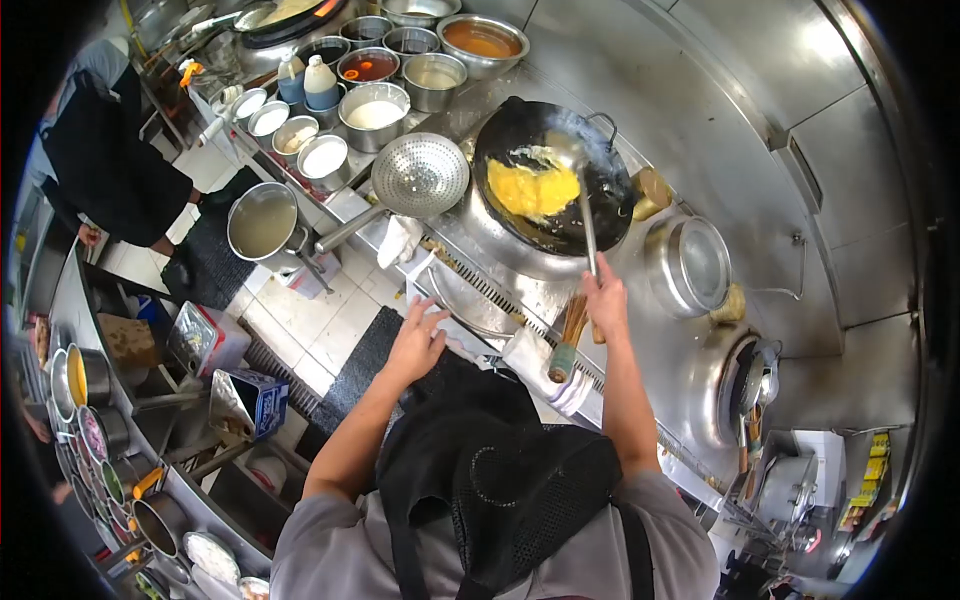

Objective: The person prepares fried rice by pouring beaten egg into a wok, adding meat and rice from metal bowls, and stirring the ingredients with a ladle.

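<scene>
Yellow egg [530, 190] lies in a black wok [497, 130] on the stove, with some steam at its far side. My right hand [606, 298] is closed round the handle of a long metal ladle [587, 215], whose bowl rests in the wok beside the egg. My left hand [415, 343] is empty, fingers apart, in the air in front of the counter edge. A bamboo brush [572, 335] and a folded white cloth [527, 352] lie near the counter edge between my hands. Left of the wok, a perforated strainer [420, 175] rests with its handle toward the lower left.
Metal pots of sauces [482, 40] and white bowls [323, 157] stand behind and left of the strainer. A pot of liquid [263, 222] is at the left. A lidded pot [690, 265] stands right of the wok. Another person [110, 150] stands at the far left, near shelves.
</scene>
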`<state>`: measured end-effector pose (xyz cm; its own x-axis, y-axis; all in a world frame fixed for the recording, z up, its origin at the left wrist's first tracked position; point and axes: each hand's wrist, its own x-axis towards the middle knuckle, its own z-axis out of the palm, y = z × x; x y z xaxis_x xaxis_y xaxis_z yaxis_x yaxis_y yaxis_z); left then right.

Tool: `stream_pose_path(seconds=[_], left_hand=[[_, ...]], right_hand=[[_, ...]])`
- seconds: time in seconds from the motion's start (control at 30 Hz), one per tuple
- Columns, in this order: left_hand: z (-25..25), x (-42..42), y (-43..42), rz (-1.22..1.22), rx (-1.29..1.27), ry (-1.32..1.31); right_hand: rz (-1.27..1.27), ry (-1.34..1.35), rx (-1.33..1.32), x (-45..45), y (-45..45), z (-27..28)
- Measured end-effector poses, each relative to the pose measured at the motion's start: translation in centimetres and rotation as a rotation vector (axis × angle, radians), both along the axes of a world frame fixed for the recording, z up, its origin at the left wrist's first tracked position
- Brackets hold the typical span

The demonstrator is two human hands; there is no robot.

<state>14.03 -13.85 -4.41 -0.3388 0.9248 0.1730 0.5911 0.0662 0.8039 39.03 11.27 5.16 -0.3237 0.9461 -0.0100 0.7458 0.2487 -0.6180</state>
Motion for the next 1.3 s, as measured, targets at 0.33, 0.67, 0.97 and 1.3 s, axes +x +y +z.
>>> stream_pose_path(seconds=[0.33,0.67,0.97,1.3], left_hand=[[-3.7,-1.9,-11.2,0.169,-0.186,-0.061],[-5.8,2.7,-21.1,0.642,-0.33,-0.101],[-1.0,6.6,-9.3,0.478,-0.315,-0.282],[-1.7,6.4,-15.4,0.574,-0.428,-0.133]], right_hand=[[0.059,0.027,-0.064,1.0,7.5,-2.8],[0.422,-0.428,0.09,14.2,2.4,10.0],[0.334,-0.14,0.053,15.3,6.1,0.3],[0.083,0.341,-0.431,5.9,6.9,-3.8]])
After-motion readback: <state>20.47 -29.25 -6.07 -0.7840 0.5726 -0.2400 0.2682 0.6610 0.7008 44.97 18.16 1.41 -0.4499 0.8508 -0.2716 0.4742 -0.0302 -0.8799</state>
